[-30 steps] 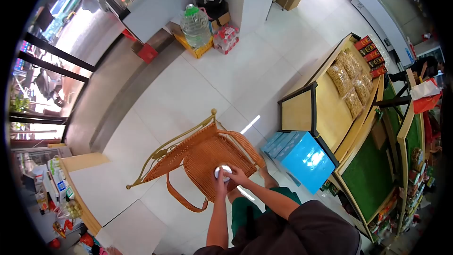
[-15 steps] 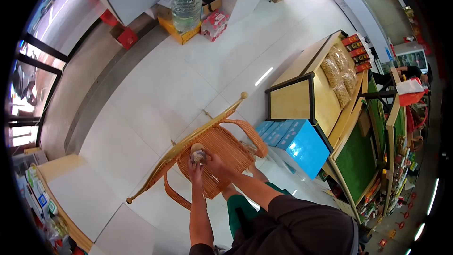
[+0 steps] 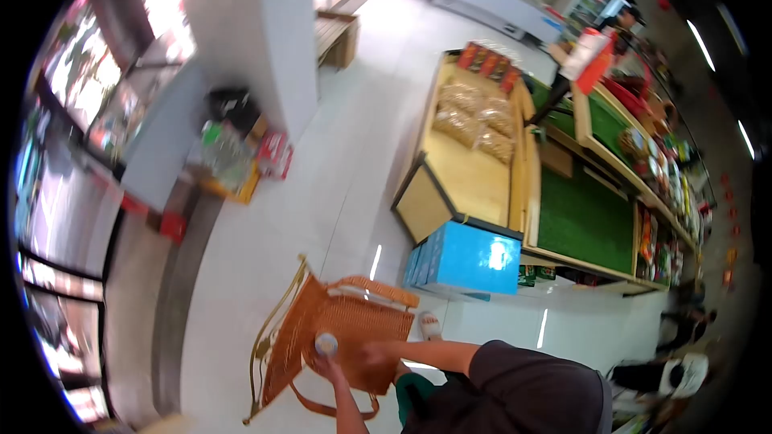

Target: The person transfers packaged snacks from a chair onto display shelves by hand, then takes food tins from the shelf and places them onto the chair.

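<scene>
My left hand point(image 3: 324, 365) is closed around a small round object point(image 3: 326, 344) with a pale top; blur hides its exact kind. Just to the right, my right hand point(image 3: 375, 353) is apart from the object, its fingers smeared by motion. Both hands are over the woven seat of an orange-brown rattan chair point(image 3: 378, 318). Its gold-coloured back rail point(image 3: 256, 362) is at the left, and a looped armrest point(image 3: 374, 289) curves along the far side.
Blue boxes point(image 3: 474, 259) stand beyond the chair, against a wooden display stand point(image 3: 482, 193) with bagged goods point(image 3: 474, 120). A large water bottle point(image 3: 225, 153) is by the pillar point(image 3: 285, 40). One person point(image 3: 627, 18) is at the far right, another point(image 3: 683, 325) lower right.
The view has swung to the right, so the chair appears lower and farther left. My right hand has come away from the round object, which stays in my left hand.
</scene>
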Action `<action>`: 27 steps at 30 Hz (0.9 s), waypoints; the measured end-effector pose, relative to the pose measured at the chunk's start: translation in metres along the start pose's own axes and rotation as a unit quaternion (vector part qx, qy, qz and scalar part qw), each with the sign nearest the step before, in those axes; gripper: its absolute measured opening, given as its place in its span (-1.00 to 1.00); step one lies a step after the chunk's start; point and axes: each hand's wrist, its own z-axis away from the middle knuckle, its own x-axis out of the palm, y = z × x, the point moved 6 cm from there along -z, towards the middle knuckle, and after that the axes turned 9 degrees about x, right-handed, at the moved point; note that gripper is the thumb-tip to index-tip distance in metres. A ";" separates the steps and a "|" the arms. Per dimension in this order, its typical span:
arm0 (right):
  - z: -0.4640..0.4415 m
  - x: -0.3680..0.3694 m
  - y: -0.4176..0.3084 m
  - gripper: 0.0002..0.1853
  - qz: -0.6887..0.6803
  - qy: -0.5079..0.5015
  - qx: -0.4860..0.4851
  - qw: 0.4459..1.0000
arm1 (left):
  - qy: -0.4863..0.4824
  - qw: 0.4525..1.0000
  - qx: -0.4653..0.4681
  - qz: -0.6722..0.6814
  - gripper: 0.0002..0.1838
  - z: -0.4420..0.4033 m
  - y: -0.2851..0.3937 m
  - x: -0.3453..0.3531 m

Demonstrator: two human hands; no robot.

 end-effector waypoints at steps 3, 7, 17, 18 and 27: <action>0.060 0.001 0.041 -0.51 -0.047 0.079 0.079 0.993 | -0.057 0.982 0.037 -0.175 -0.42 0.012 0.041 -0.006; 0.152 0.039 0.153 -0.51 -0.254 0.292 0.242 0.890 | 0.052 0.936 0.125 -0.326 -0.38 0.039 0.137 -0.012; 0.414 0.238 0.269 -0.63 -0.683 0.529 0.320 0.389 | -0.095 0.847 0.401 -0.337 -0.57 0.160 0.276 0.139; 0.431 0.262 0.274 -0.65 -0.683 0.530 0.324 0.385 | -0.128 0.872 0.354 -0.313 -0.55 0.187 0.285 0.161; 0.561 0.488 0.239 -0.66 -0.725 0.627 0.282 0.038 | -0.563 0.673 0.468 -0.104 -0.58 0.466 0.286 0.357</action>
